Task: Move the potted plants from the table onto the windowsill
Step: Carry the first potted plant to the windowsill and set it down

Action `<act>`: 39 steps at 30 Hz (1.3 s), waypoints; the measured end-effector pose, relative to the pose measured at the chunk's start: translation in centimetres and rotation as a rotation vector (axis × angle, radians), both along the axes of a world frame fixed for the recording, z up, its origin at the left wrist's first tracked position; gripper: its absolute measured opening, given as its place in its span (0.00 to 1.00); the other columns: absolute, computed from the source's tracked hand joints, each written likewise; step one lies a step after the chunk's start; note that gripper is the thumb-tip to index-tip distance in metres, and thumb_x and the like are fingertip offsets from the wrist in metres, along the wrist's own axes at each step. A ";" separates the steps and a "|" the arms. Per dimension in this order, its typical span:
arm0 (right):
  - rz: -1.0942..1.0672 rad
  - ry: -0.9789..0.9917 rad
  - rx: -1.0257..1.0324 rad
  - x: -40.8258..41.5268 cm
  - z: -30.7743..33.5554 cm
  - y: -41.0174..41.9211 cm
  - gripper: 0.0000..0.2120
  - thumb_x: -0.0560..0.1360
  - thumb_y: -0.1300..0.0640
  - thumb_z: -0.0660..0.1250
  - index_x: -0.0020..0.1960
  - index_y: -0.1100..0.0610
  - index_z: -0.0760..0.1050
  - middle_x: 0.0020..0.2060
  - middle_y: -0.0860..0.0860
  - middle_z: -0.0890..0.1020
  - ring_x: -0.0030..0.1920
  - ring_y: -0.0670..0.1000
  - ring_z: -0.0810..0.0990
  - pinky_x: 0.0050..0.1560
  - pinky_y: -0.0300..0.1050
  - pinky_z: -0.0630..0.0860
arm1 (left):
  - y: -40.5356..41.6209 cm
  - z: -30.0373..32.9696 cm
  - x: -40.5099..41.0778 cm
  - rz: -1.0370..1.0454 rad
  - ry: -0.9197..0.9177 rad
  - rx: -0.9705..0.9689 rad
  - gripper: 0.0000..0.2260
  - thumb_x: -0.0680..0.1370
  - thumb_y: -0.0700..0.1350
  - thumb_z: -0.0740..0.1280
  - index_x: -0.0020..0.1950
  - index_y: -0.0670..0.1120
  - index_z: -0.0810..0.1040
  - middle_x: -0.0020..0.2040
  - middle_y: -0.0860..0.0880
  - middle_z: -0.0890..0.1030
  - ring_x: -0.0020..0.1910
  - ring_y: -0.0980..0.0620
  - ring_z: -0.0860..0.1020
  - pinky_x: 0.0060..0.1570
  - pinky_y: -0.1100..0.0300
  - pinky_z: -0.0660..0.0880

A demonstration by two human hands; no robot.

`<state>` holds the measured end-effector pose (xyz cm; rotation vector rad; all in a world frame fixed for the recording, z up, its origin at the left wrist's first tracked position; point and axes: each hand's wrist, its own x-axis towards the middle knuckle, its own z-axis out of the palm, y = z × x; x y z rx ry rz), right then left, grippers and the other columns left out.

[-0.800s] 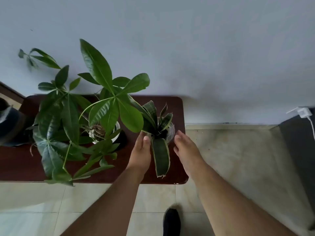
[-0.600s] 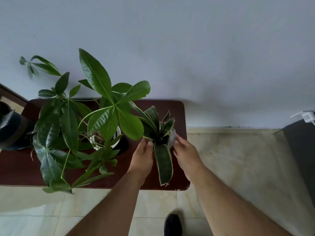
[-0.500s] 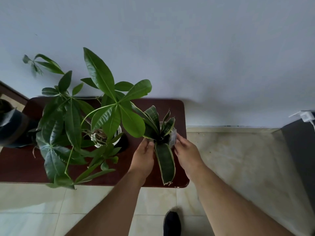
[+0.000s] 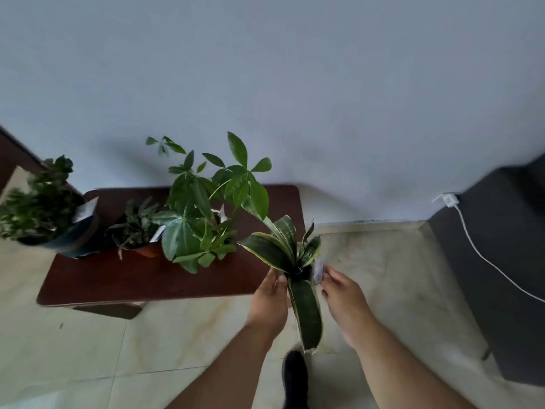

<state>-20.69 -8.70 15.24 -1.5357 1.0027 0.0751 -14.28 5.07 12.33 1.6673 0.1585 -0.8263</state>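
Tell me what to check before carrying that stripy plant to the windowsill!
1. Both hands on the pot: ok. The left hand and right hand have a grip on either side of the yellow-edged, dark green snake plant.
2. Plant off the dark red-brown wooden table: ok, it is held out past the table's right edge, over the floor.
3. Pot upright: cannot tell, leaves and hands hide it.
4. Long drooping leaf safe: ok, it hangs free between the wrists.
5. Path to the windowsill: cannot tell, no windowsill in view.
6. White cable on the floor to the right: not ok, a trip risk if walking that way.
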 end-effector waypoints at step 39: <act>1.163 -0.148 0.114 -9.3 12.1 60.2 0.18 0.84 0.51 0.63 0.73 0.50 0.75 0.65 0.45 0.81 0.70 0.50 0.74 0.75 0.53 0.69 | 59.1 13.5 -26.0 1.130 -0.142 0.114 0.23 0.81 0.57 0.60 0.76 0.54 0.68 0.72 0.55 0.74 0.72 0.51 0.71 0.73 0.47 0.68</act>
